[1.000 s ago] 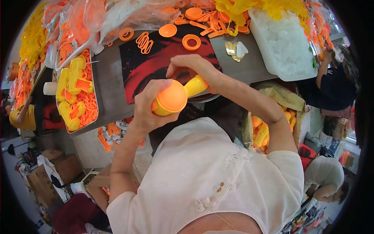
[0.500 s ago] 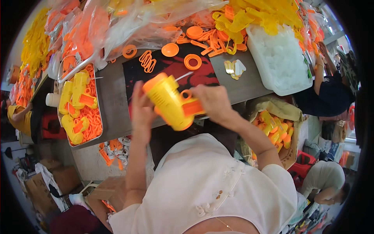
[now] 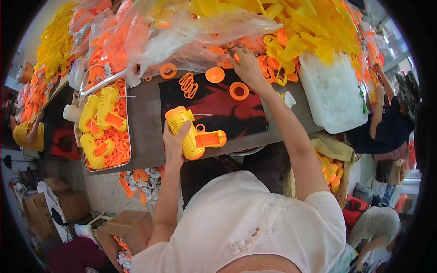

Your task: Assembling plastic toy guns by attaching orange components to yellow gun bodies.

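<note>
My left hand (image 3: 174, 140) is wrapped round the body of a yellow-and-orange toy gun (image 3: 193, 136), shaped like a hair dryer. It is held over the front of the table, with its orange handle pointing right. A thin white stem sticks out from its side beside an orange ring trigger. My right hand (image 3: 248, 68) reaches to the far side, among loose orange plastic parts (image 3: 268, 63). Its fingers close about an orange piece (image 3: 236, 58) whose shape is mostly hidden. Nearby on a dark red-and-black mat (image 3: 218, 109) lie an orange ring (image 3: 239, 91), a round cap (image 3: 215, 74) and a looped part (image 3: 188, 86).
At left, a tray (image 3: 129, 150) holds yellow toy guns and small orange parts. A white tub (image 3: 334, 91) of clear pieces stands at right, above a sack (image 3: 334, 148) of toy guns. Plastic bags (image 3: 195, 34) line the far edge. Other people work on both sides.
My right hand has left the toy gun's handle and moved away to the far orange parts. My left hand now grips the toy gun's body, held lower. The view has shifted slightly.
</note>
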Tool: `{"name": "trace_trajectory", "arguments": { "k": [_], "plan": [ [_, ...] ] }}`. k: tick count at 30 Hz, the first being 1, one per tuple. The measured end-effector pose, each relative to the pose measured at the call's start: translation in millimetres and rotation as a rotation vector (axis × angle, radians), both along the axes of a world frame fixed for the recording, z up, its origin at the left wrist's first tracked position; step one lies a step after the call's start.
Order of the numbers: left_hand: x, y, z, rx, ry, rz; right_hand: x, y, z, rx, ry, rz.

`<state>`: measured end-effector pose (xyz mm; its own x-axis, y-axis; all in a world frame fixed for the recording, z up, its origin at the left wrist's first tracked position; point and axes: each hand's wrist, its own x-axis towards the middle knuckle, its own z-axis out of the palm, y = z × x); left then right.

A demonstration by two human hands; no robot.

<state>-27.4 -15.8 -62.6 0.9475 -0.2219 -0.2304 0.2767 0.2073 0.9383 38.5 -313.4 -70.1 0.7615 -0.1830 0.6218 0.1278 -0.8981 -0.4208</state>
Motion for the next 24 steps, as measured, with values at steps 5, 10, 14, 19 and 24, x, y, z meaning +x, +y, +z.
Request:
{"name": "trace_trajectory", "arguments": {
  "k": [5,10,14,19,24],
  "plan": [
    [0.2,2.5,-4.7,0.002,0.018,-0.006,45.8,6.1,-25.8,0.143,0.355,0.172],
    [-0.4,4.4,-6.1,-0.012,0.020,-0.005,61.8,27.3,-31.7,0.056,0.300,0.345],
    [0.7,4.0,-7.8,0.001,-0.018,-0.028,36.5,22.2,-8.9,-0.054,0.208,0.136],
    [0.1,5.9,-6.7,0.015,-0.010,-0.033,23.7,7.7,18.0,-0.134,0.056,0.144],
    [1.1,6.4,-7.2,-0.002,-0.017,-0.035,35.7,5.6,36.5,-0.254,-0.128,0.153]
  ]
}}
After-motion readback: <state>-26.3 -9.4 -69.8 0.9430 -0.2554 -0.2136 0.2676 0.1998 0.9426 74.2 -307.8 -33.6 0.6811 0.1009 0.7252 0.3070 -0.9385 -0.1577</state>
